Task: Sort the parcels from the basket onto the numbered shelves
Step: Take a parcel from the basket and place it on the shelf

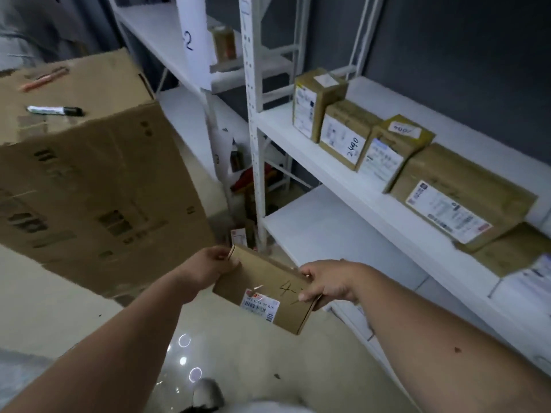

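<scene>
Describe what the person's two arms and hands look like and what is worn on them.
Both forearms are bare as far as the picture shows: no sleeves, no gloves, no watch, no wristband. The left hand and right hand show no rings on the fingers in view. The right forearm carries a small dark spot on its upper side. Pale clothing shows at the bottom edge, below the arms.

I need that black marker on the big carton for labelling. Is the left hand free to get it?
Probably not yet: the left hand and right hand both grip the small parcel. The marker itself lies uncovered.
</scene>
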